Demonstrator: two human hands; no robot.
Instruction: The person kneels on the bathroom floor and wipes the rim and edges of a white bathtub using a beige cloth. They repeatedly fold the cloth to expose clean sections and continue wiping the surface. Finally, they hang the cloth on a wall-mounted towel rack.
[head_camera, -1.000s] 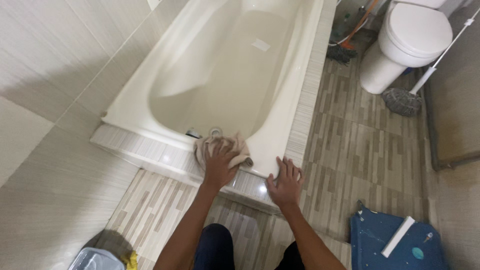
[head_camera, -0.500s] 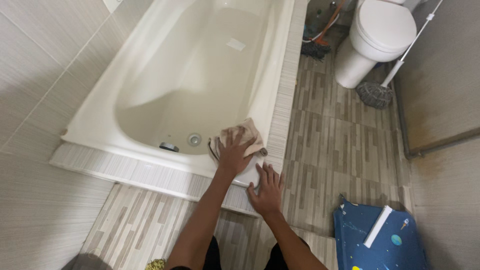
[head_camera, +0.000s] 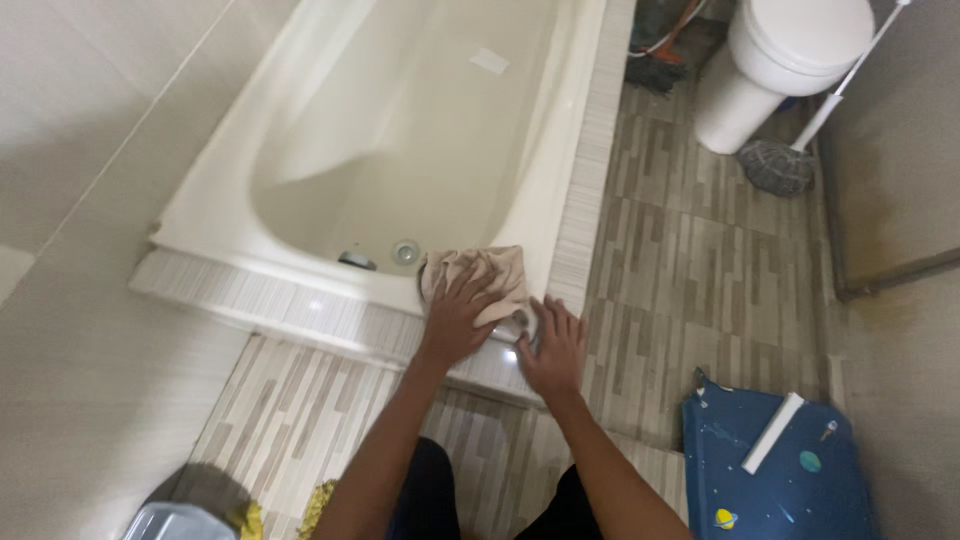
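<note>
Left hand (head_camera: 455, 320) spread flat, pressing beige cloth (head_camera: 485, 280) onto near corner rim of cream bathtub (head_camera: 250, 240); right hand (head_camera: 553, 350) open, bracing beside. Step: rim wiping, likely. Next: steady pressure along edge.

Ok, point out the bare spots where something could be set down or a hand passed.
The tub rim left of the drain is bare. So is the floor between the tub's tiled edge and the mop head. It is crowded at the near right corner: left hand on the beige cloth, right hand beside it.
</note>
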